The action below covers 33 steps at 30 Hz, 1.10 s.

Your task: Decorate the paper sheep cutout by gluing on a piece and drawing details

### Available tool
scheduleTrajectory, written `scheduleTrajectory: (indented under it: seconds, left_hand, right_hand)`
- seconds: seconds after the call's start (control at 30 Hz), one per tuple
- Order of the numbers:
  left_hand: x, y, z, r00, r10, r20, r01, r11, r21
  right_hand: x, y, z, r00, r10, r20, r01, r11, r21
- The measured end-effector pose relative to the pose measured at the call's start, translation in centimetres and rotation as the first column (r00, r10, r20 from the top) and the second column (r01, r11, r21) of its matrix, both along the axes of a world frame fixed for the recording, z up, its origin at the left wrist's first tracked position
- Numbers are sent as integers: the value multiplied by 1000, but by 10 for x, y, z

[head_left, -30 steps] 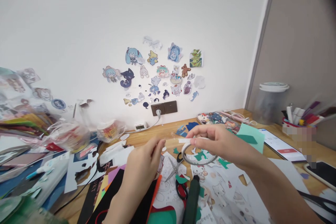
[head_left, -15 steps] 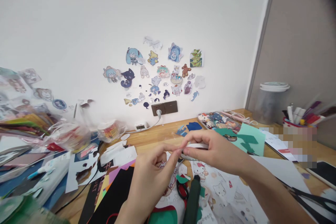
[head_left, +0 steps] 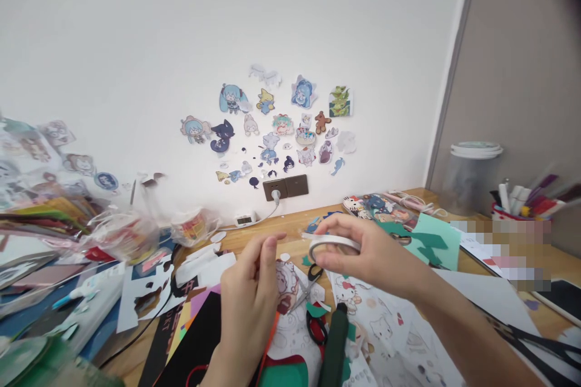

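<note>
My right hand [head_left: 367, 254] grips a white roll of tape [head_left: 333, 245] above the desk, with a short free end sticking out to the left. My left hand [head_left: 254, 281] is raised just left of the roll, thumb and forefinger pinched together on a small cut-out sticker [head_left: 287, 281]. The two hands are a few centimetres apart. Below them lie scissors [head_left: 305, 290] on printed cartoon sheets [head_left: 363, 314].
A dark glue gun [head_left: 334, 344] lies near the front. Black, red and green paper [head_left: 204, 338] sits under my left arm. Teal paper [head_left: 431, 242], a pen cup [head_left: 521, 205] and a clear jar [head_left: 472, 175] stand right. Bagged tape rolls [head_left: 122, 233] and stacked sheets crowd the left. Stickers cover the wall.
My left hand met the tape roll at its free end, then drew back to the left. The right hand lifted the roll slightly and tilted it.
</note>
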<state>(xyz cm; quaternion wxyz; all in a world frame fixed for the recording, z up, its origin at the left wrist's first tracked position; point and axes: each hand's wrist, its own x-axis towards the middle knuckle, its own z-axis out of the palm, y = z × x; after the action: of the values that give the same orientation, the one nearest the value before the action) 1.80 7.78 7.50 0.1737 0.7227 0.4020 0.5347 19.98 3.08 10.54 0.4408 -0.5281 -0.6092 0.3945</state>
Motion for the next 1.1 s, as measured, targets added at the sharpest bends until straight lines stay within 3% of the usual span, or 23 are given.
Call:
scheduleTrajectory:
  seconds: [0.17,0.27,0.33,0.4,0.47,0.53,0.57,0.6,0.67,0.73,0.83,0.93,1.0,1.1]
  left_hand:
    - [5,1,-3,993,-96,66,105,985,-136]
    - [6,0,0,984,-99,146,119,983,-139]
    - [6,2,2,955,-155,254,215,949,-229]
    - [7,7,3,907,-223,356,357,857,-371]
    - [8,12,3,871,-280,403,466,728,-502]
    - [9,15,4,835,-333,438,545,614,-572]
    - [9,15,4,817,-357,453,574,580,-577]
    - [8,15,5,804,-373,463,593,572,-567]
    - [6,14,6,795,-382,471,600,607,-521]
    - [4,13,7,809,-354,469,570,669,-478]
    - [1,15,8,842,-312,439,505,742,-442]
    - [0,17,8,872,-318,373,465,779,-422]
    - [-1,17,7,888,-333,317,445,798,-407]
    - [-1,16,6,910,-369,190,415,828,-376]
  right_hand:
    - [-23,-1,-7,992,62,-107,-59,998,27]
    - [-30,0,-10,997,-8,-80,17,994,104]
    - [-30,1,-12,993,-117,-25,120,960,252]
    - [-29,3,-17,957,-277,84,203,850,487]
    - [-27,6,-24,873,-452,185,175,644,745]
    - [-24,10,-30,789,-570,229,62,446,893]
    - [-23,12,-33,765,-596,245,9,390,921]
    - [-22,13,-34,750,-606,265,-32,368,929]
    - [-22,14,-34,736,-597,318,-73,397,915]
    - [-24,13,-30,757,-567,324,-22,474,880]
    - [-29,9,-22,861,-459,220,163,658,736]
    - [-29,6,-16,946,-311,92,214,812,543]
    - [-27,5,-14,960,-268,78,203,864,460]
    - [-25,5,-14,951,-274,147,193,890,413]
